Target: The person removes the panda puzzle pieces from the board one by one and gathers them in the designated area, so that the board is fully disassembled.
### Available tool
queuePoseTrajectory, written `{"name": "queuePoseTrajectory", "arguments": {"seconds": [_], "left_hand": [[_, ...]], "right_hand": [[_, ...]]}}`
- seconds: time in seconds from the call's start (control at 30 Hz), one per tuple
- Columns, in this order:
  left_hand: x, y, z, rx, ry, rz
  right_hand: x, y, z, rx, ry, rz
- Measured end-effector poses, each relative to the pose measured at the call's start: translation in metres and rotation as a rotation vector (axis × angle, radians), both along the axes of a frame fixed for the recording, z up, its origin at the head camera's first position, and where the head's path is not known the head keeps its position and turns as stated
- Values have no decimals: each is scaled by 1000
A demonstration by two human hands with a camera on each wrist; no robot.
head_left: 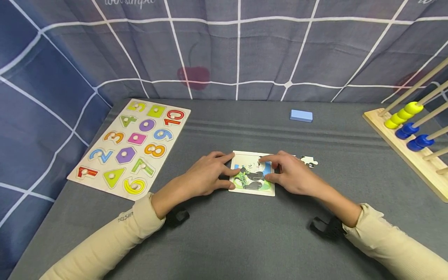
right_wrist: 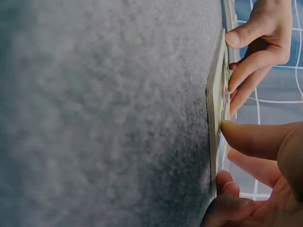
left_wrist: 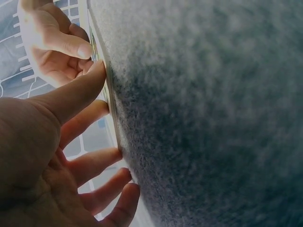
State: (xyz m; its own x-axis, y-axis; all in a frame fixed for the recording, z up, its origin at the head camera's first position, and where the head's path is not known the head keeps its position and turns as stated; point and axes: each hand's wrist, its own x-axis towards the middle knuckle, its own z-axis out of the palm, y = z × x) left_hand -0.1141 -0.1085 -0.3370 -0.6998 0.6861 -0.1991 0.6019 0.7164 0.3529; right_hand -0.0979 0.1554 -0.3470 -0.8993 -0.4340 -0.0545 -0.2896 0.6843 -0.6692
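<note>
A small panda jigsaw puzzle (head_left: 252, 179) in a pale wooden frame lies flat on the grey cloth between both hands. My left hand (head_left: 207, 174) rests at its left side with fingers spread, the thumb at the near corner and other fingertips on the frame and picture. From the right, my right hand (head_left: 294, 173) reaches over the frame; index fingertip and thumb touch the picture's upper right part, set apart from each other. In the right wrist view, the thumb (right_wrist: 253, 139) presses on the puzzle's face. Just beyond the right hand lies a loose jigsaw piece (head_left: 309, 161), partly hidden.
A wooden number-and-shape peg board (head_left: 105, 149) lies at the left. A light blue block (head_left: 301, 116) sits toward the back. At the right stands a wooden bead rack (head_left: 407, 149) with yellow and blue beads on rods. A checked curtain (head_left: 217, 50) hangs behind.
</note>
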Motion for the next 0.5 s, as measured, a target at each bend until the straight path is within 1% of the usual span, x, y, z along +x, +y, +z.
{"name": "queuePoseTrajectory", "arguments": {"seconds": [0.23, 0.33, 0.5], "left_hand": [[1, 0, 1, -3, -4, -2], [0, 0, 0, -9, -2, -1], [-1, 1, -1, -1, -14, 1]], "right_hand": [[-5, -4, 3, 83, -19, 6], [-7, -5, 3, 82, -26, 20], [-8, -7, 2, 59, -12, 29]]}}
